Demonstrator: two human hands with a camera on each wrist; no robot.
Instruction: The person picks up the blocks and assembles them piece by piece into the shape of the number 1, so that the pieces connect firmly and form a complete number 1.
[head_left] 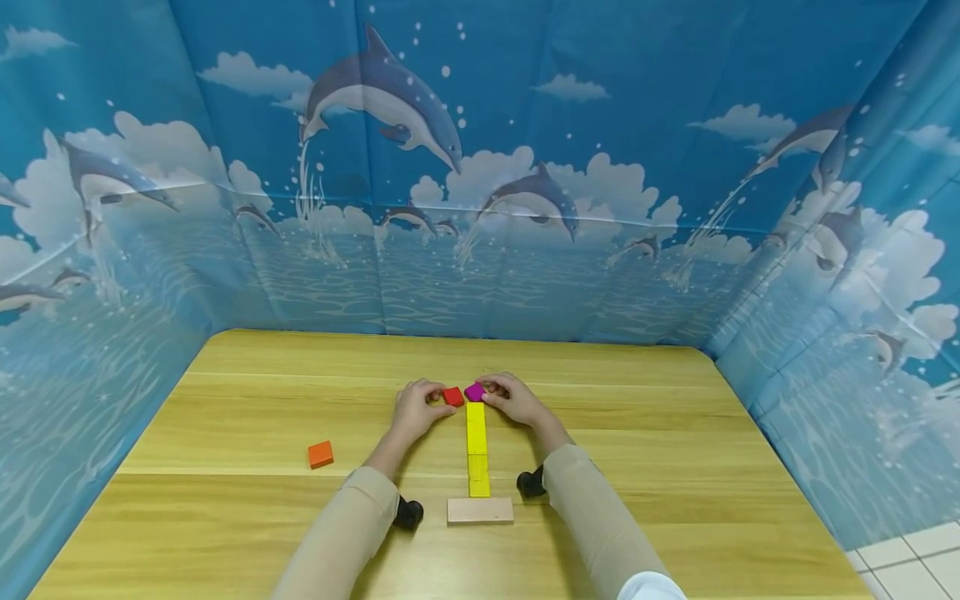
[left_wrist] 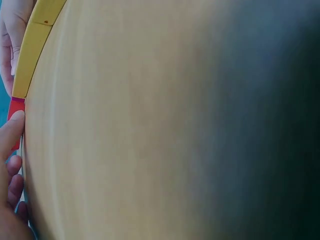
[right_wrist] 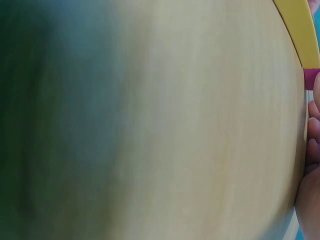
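Near the far part of the table, my left hand [head_left: 415, 408] pinches a red block [head_left: 453, 397] between thumb and fingers. Just to the right of it, my right hand [head_left: 514, 397] pinches a purple block [head_left: 475, 392]. The purple block sits at the far end of two yellow blocks [head_left: 477, 448] laid end to end in a line. A pale wooden block [head_left: 480, 511] lies crosswise at the near end of that line. In the left wrist view, the thumb covers part of the red block [left_wrist: 16, 107]; the purple block [right_wrist: 311, 79] shows at the right wrist view's edge.
An orange block [head_left: 320, 454] lies alone on the wooden table [head_left: 225, 517], left of my left arm. A blue curtain printed with dolphins [head_left: 480, 275] stands behind the table and along both sides. Black wrist devices [head_left: 408, 513] hang under both sleeves.
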